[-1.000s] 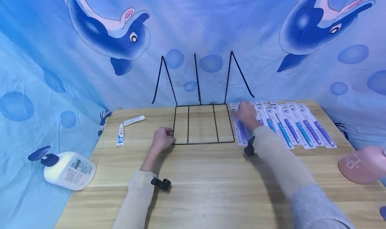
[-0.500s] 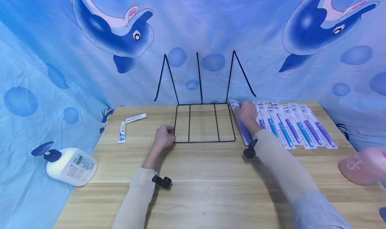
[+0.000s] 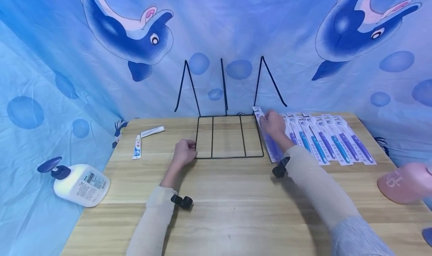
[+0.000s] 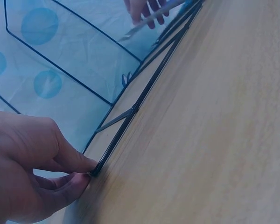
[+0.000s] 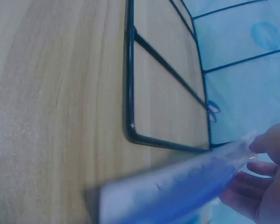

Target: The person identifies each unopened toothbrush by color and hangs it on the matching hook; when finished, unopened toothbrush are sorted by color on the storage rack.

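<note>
We are pinching the wire rack (image 3: 229,136) at its near-left corner with our left hand (image 3: 183,153) — our right hand (image 3: 274,125) is gripping a packaged toothbrush (image 3: 270,143), lifting just right of the rack, beside the toothbrush row (image 3: 332,141).

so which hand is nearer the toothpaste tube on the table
Left. The left hand grips the near left corner of the wire rack, to the right of the toothpaste tube. The right hand is beyond the rack, holding a packaged toothbrush.
</note>
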Available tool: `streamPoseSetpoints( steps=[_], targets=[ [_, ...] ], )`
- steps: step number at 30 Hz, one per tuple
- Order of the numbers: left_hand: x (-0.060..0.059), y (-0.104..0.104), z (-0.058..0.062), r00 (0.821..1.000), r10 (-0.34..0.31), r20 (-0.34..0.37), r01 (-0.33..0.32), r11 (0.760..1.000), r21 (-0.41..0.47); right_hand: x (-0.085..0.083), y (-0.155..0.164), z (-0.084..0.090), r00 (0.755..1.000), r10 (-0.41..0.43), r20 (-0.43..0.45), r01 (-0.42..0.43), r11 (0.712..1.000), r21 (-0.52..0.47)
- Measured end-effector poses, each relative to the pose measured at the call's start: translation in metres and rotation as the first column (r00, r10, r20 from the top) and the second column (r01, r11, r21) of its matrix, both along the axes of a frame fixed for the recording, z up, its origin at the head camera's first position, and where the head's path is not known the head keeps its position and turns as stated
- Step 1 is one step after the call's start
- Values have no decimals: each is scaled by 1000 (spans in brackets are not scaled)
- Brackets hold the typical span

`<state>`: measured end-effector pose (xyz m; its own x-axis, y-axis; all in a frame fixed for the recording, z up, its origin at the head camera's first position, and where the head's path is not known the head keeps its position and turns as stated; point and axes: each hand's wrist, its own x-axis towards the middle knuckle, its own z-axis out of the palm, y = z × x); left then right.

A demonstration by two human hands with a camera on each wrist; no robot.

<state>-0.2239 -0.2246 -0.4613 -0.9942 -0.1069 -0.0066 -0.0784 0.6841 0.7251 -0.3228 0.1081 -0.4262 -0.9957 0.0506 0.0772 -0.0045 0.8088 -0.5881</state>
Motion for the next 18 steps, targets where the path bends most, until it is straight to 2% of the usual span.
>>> streamPoseSetpoints(
  steps=[5, 9, 13, 18],
  targets=[
    [-1, 0, 1, 1000, -5, -5, 5, 1000, -5, 14, -3, 14, 994, 35, -101, -38, 999, -26],
    [0, 0, 2, 1000, -10, 9, 10, 1000, -3, 34, -7, 26, 964, 61, -258, -76, 996, -47],
    [2, 0, 2, 1000, -14, 16, 14, 1000, 6, 61, -8, 40, 890, 105, -444, -135, 990, -36],
    [2, 0, 1, 1000, -19, 4, 19, 1000, 2, 101, -12, 61, 783, 151, -603, -220, 975, -42]
  ],
)
